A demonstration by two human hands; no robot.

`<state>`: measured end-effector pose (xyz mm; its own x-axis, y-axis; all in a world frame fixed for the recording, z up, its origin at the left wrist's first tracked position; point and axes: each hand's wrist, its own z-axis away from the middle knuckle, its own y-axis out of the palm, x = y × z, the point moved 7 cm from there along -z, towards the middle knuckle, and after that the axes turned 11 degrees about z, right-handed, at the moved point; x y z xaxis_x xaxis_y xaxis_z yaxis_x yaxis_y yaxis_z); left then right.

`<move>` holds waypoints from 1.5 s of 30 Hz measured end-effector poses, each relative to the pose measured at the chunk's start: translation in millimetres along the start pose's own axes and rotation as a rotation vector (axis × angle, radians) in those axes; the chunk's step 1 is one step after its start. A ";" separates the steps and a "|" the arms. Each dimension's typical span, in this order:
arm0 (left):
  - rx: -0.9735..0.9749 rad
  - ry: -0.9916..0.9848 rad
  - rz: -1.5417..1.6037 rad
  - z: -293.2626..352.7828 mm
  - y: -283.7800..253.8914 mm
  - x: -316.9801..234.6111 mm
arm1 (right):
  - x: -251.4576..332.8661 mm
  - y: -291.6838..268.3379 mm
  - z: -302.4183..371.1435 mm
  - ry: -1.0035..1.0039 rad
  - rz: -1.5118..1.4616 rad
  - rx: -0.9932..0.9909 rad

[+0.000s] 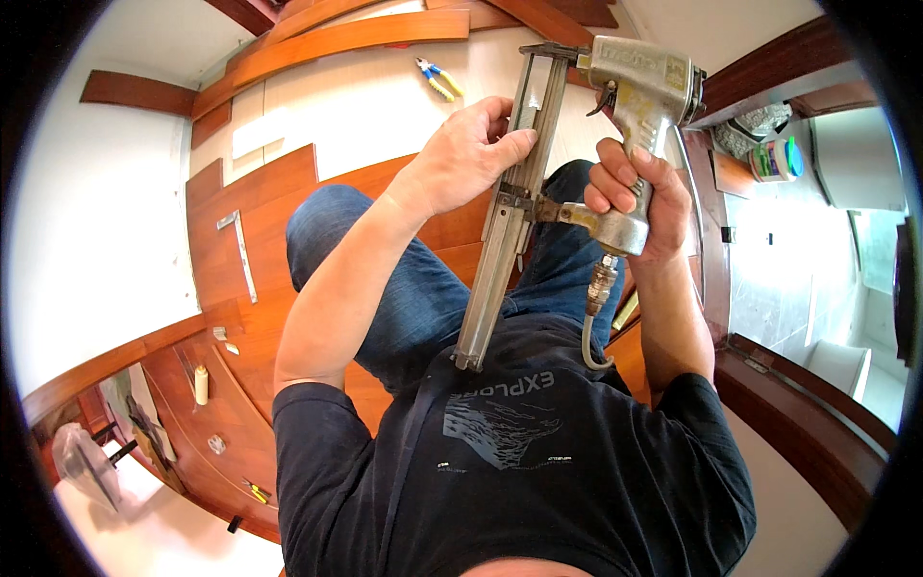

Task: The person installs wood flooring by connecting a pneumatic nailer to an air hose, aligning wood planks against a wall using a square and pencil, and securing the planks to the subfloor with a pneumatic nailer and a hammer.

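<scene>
In front of my body, above my lap, I hold a worn metal pneumatic nail gun (639,72). My right hand (642,192) is wrapped round its handle, below the trigger. The fingers of my left hand (476,149) close round the long magazine rail (514,216) near its upper part, thumb lying across it. The rail slants down toward my shirt. A brass-coloured air coupling (602,279) sits at the base of the handle, with a pale hose (591,346) curving from it. Whether nails are in the rail I cannot tell.
Reddish-brown floorboards (255,231) lie around me, with loose planks (356,46) at the far side. Pliers (437,79) rest on the pale underlay ahead. A metal square (240,250), a cream cylinder (201,385) and yellow-handled pliers (257,491) lie to the left. A dark wooden door frame (817,423) stands right.
</scene>
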<state>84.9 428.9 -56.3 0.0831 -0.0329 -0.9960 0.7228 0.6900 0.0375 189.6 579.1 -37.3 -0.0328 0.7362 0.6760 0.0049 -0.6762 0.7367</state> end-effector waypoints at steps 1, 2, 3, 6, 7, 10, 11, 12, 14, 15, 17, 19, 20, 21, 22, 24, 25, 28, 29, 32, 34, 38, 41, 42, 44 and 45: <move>0.002 -0.006 -0.036 0.0 0.7 -1.1 | 0.6 -0.3 0.8 0.005 0.013 -0.007; 0.004 -0.012 -0.073 0.1 1.0 -4.0 | 1.2 -1.6 1.2 -0.008 0.003 0.008; 0.008 -0.017 -0.108 0.7 1.5 -7.4 | 0.3 -4.2 1.7 -0.021 -0.007 0.021; 0.073 -0.118 -0.062 0.3 2.6 -6.3 | 2.0 -2.9 3.1 -0.029 -0.016 0.045; 0.084 -0.091 -0.073 0.8 3.6 -6.2 | 2.5 -1.3 2.9 -0.025 -0.016 0.052; 0.124 -0.051 -0.134 1.2 6.6 -1.7 | 2.4 -2.4 2.9 -0.023 0.004 0.051; 0.143 -0.064 -0.175 -0.1 6.0 -0.4 | 2.9 -2.3 3.6 -0.019 0.000 0.049; 0.163 -0.076 -0.216 -0.8 6.0 0.6 | 3.6 -1.9 4.6 -0.017 -0.003 0.046; 0.147 -0.090 -0.207 -1.0 5.4 -2.3 | 4.3 -1.2 5.0 -0.019 -0.006 0.043; 0.140 -0.098 -0.202 -1.0 5.5 -2.7 | 4.2 -1.2 5.0 -0.024 -0.007 0.041; 0.120 -0.096 -0.162 -1.0 6.2 -2.5 | 3.4 -1.7 5.3 -0.028 -0.007 0.042; 0.094 -0.087 -0.121 -2.5 6.1 -3.7 | 3.3 -1.9 5.2 -0.024 -0.006 0.049; 0.080 -0.078 -0.099 -4.4 5.4 -3.5 | 3.8 -0.8 5.0 -0.022 -0.006 0.051; 0.067 -0.069 -0.077 -5.7 5.5 -3.4 | 4.2 0.4 5.5 -0.021 -0.006 0.053; 0.054 -0.063 -0.093 -5.7 6.0 -4.5 | 4.4 1.1 6.0 -0.020 -0.005 0.055; 0.027 -0.050 -0.127 -5.3 6.4 -8.9 | 4.2 -1.1 5.2 -0.021 -0.020 0.045; 0.030 -0.069 -0.059 -6.4 6.0 -4.5 | 4.2 -2.2 4.6 -0.023 -0.027 0.041; -0.011 -0.095 0.130 -9.1 3.7 2.4 | 1.7 -6.4 3.1 0.013 -0.067 0.019; -0.057 -0.081 0.181 -9.2 3.8 -0.5 | 0.7 -7.6 2.3 0.021 -0.083 0.018; -0.112 -0.090 0.301 -13.6 -0.9 1.8 | -3.0 -10.3 3.5 0.036 -0.106 0.016; -0.128 -0.083 0.274 -20.4 -4.5 5.3 | -3.6 -9.9 4.5 0.034 -0.091 0.025; -0.163 0.045 0.033 -29.3 -3.6 -2.5 | -2.8 -4.9 5.0 0.057 -0.011 -0.013; -0.150 0.050 -0.082 -30.4 -1.9 -4.6 | 0.9 -1.1 4.1 0.048 0.022 -0.002; -0.140 0.031 -0.110 -30.5 -1.3 -3.6 | 1.9 -1.7 3.4 0.043 0.028 0.004; -0.136 0.049 -0.073 -29.8 -1.2 -2.5 | 3.1 -2.2 1.7 0.040 0.033 0.019; -0.135 0.056 -0.056 -29.1 -1.5 -1.6 | 3.2 -2.0 0.7 0.045 0.029 0.028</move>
<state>63.7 449.0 -57.1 0.0046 -0.0362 -0.9993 0.6258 0.7796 -0.0254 190.1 582.8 -36.6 -0.0768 0.7137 0.6962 0.0341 -0.6960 0.7172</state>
